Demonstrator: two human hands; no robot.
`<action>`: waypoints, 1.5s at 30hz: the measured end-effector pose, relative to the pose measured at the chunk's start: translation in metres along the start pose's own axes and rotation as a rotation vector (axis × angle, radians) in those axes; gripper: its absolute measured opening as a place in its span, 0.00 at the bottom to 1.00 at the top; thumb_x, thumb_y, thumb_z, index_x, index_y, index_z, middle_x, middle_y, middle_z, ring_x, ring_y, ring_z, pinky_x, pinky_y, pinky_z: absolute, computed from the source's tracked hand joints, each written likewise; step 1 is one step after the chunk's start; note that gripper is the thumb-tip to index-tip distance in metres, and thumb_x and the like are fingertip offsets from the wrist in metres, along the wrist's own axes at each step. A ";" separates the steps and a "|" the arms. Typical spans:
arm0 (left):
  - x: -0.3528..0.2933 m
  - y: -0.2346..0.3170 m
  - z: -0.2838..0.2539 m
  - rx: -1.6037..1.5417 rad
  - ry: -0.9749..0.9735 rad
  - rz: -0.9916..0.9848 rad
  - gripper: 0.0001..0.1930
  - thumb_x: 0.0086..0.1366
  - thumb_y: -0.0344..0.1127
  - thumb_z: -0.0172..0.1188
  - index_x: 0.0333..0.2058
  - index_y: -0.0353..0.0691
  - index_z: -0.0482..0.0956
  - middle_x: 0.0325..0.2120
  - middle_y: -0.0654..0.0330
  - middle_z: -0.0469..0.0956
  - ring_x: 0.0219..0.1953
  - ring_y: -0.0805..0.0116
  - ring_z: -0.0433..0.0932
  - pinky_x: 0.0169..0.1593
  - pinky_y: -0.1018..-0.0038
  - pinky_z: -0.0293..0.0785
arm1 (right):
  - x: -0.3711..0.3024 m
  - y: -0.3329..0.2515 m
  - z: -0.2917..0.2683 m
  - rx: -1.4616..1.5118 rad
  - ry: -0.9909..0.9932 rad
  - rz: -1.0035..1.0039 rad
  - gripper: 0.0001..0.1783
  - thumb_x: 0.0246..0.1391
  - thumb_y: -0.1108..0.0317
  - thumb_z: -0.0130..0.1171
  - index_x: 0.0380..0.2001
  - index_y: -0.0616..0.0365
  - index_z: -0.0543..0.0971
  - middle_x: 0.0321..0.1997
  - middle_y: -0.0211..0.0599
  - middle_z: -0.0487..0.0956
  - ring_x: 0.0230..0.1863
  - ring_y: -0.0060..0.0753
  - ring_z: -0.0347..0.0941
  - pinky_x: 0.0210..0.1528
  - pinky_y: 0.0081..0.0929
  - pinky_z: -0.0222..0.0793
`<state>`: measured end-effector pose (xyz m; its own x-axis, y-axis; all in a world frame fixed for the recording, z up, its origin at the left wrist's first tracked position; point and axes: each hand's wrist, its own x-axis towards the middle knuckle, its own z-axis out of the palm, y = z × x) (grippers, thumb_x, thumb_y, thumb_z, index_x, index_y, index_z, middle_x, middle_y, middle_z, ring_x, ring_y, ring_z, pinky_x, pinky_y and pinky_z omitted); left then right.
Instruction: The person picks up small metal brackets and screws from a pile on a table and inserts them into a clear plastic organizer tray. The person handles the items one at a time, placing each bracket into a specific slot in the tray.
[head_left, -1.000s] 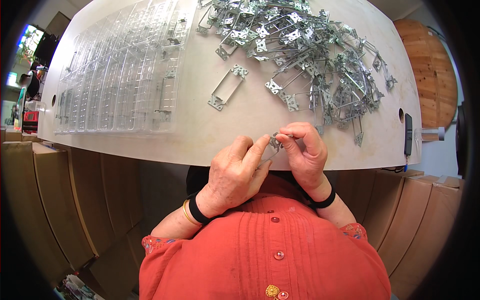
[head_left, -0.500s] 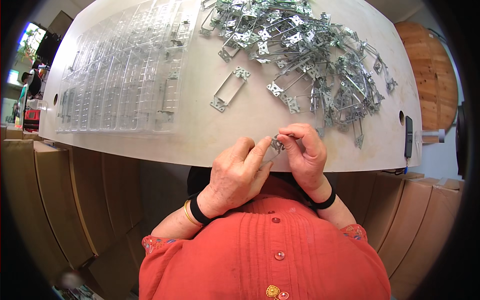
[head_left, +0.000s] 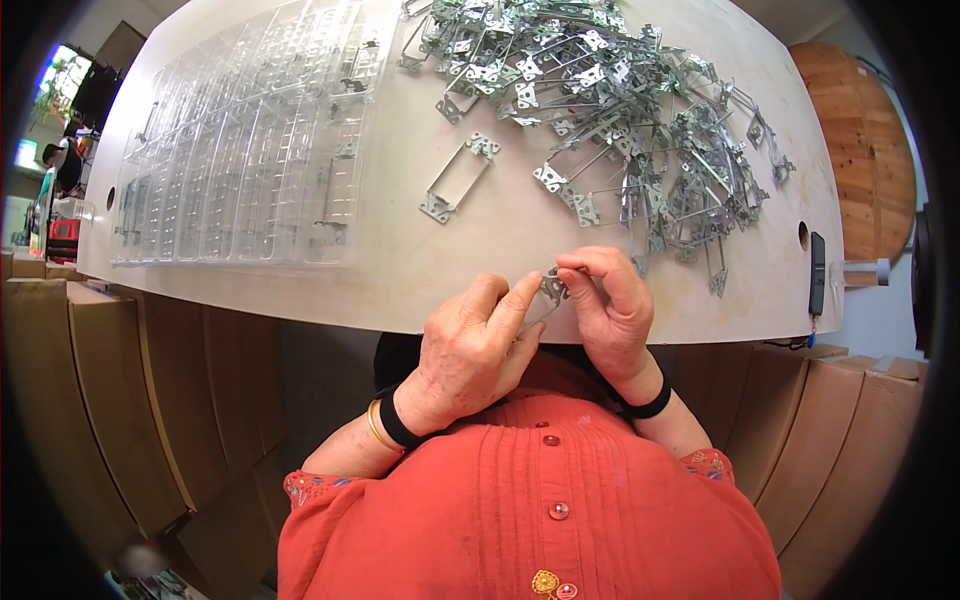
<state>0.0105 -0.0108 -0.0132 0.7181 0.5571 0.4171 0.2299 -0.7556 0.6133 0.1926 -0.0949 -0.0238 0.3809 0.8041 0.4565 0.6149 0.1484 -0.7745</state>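
Between my two hands, just above the table's near edge, is a small silvery metal bracket frame (head_left: pixel 553 288) with thin side bars. My left hand (head_left: pixel 478 345) is closed on it from the left, fingers pointing right, and hides much of its length. With thumb and forefinger, my right hand (head_left: pixel 614 315) pinches its far end plate. Farther up the table lies a single rectangular metal bracket frame (head_left: pixel 461 178), flat and apart from the rest. Behind it and to the right spreads a tangled pile of such metal brackets (head_left: pixel 600 100).
Clear plastic compartment trays (head_left: pixel 240 150), some holding brackets, cover the table's left side. A black narrow object (head_left: pixel 818 275) lies at the right edge of the white table (head_left: pixel 420 275). Cardboard boxes (head_left: pixel 120 390) stand below at left and right, and a round wooden board (head_left: pixel 860 150) stands beyond.
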 end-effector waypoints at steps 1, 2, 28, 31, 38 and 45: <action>0.000 0.000 0.000 -0.001 0.000 0.000 0.30 0.54 0.28 0.78 0.57 0.35 0.83 0.37 0.54 0.78 0.28 0.62 0.77 0.31 0.67 0.76 | 0.000 -0.001 0.000 0.000 0.002 0.004 0.10 0.62 0.80 0.69 0.45 0.59 0.85 0.42 0.38 0.86 0.41 0.38 0.81 0.44 0.32 0.77; 0.000 0.000 0.000 -0.002 0.002 0.000 0.30 0.54 0.28 0.78 0.57 0.35 0.83 0.38 0.54 0.78 0.28 0.62 0.77 0.31 0.67 0.76 | 0.000 -0.002 0.000 0.000 0.001 0.010 0.10 0.62 0.80 0.69 0.45 0.58 0.85 0.42 0.38 0.86 0.41 0.39 0.81 0.44 0.32 0.77; -0.001 0.001 0.001 0.005 -0.006 -0.007 0.29 0.54 0.28 0.78 0.57 0.36 0.82 0.39 0.53 0.79 0.28 0.61 0.78 0.32 0.67 0.77 | -0.005 0.002 -0.001 0.044 0.037 0.023 0.07 0.63 0.75 0.72 0.42 0.59 0.83 0.41 0.38 0.85 0.40 0.35 0.80 0.44 0.29 0.76; 0.000 0.000 0.000 -0.006 0.003 0.004 0.29 0.54 0.28 0.78 0.57 0.36 0.82 0.39 0.53 0.80 0.28 0.60 0.79 0.32 0.66 0.77 | -0.007 0.003 0.003 0.187 0.064 0.118 0.07 0.66 0.74 0.70 0.44 0.60 0.82 0.44 0.39 0.85 0.41 0.29 0.81 0.45 0.26 0.77; 0.004 0.000 -0.005 0.056 0.008 0.054 0.29 0.54 0.29 0.77 0.57 0.35 0.82 0.39 0.53 0.82 0.37 0.55 0.81 0.44 0.62 0.78 | -0.014 0.006 0.002 0.326 0.034 0.156 0.06 0.71 0.74 0.65 0.48 0.62 0.80 0.49 0.41 0.84 0.45 0.27 0.82 0.50 0.24 0.78; 0.010 0.005 -0.007 0.137 0.012 0.073 0.29 0.53 0.32 0.75 0.56 0.34 0.82 0.40 0.58 0.82 0.43 0.57 0.79 0.52 0.61 0.73 | -0.016 0.003 -0.005 0.482 0.067 0.166 0.07 0.72 0.75 0.63 0.49 0.63 0.78 0.53 0.44 0.82 0.51 0.27 0.82 0.55 0.24 0.79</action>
<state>0.0139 -0.0063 -0.0017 0.7283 0.5027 0.4656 0.2658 -0.8336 0.4842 0.1918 -0.1096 -0.0313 0.4995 0.8029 0.3254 0.1606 0.2834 -0.9455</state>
